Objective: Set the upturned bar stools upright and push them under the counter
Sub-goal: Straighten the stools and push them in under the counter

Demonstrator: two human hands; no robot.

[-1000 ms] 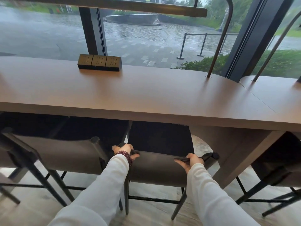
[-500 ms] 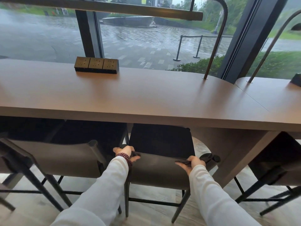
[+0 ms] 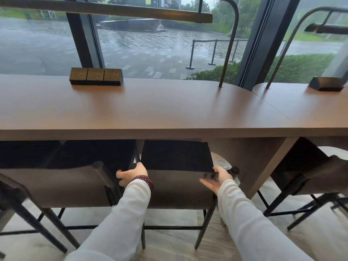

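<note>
Now: middle bar stool (image 3: pixel 177 187) upright, seat under counter (image 3: pixel 169 110); L hand (image 3: pixel 131 175) fingers curl round backrest corner, R hand (image 3: pixel 216 178) blurred, grip unclear; uneven shove cd skew it into neighbour stool (image 3: pixel 56 185), pinching knuckles.

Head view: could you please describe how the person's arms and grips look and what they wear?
Long, loose white sleeves cover both arms to the wrists: left sleeve, right sleeve. A bracelet of dark red round beads circles the left wrist. The left grip and right grip are bare hands, ungloved; the right one is motion-blurred, so small details cannot be told.
</note>
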